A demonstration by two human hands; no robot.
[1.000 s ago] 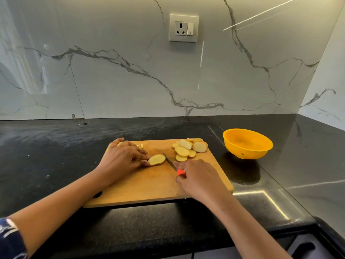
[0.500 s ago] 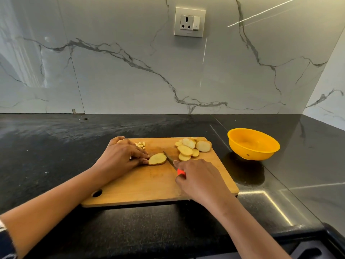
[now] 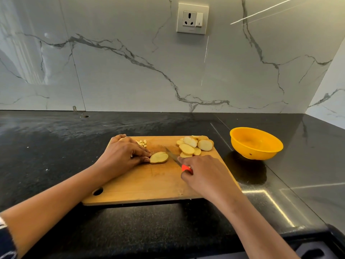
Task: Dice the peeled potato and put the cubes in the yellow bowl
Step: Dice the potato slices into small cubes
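A wooden cutting board [image 3: 141, 186] lies on the black counter. My left hand [image 3: 121, 156] holds a single potato slice [image 3: 159, 157] flat on the board with its fingertips. My right hand [image 3: 203, 174] grips the red handle of a knife [image 3: 173, 157], whose blade lies just right of that slice. A pile of potato slices [image 3: 194, 146] sits at the board's far right corner. A few small potato cubes [image 3: 142, 143] lie behind my left hand. The yellow bowl [image 3: 256, 143] stands to the right of the board, with nothing visible inside.
The black stone counter [image 3: 56, 146] stretches left and right of the board. A marble wall with a power socket [image 3: 192, 18] rises behind. The counter's front edge runs near the bottom, with a dark fixture [image 3: 317, 249] at the lower right.
The camera view shifted slightly. My hands, the slice and the knife stay almost where they were.
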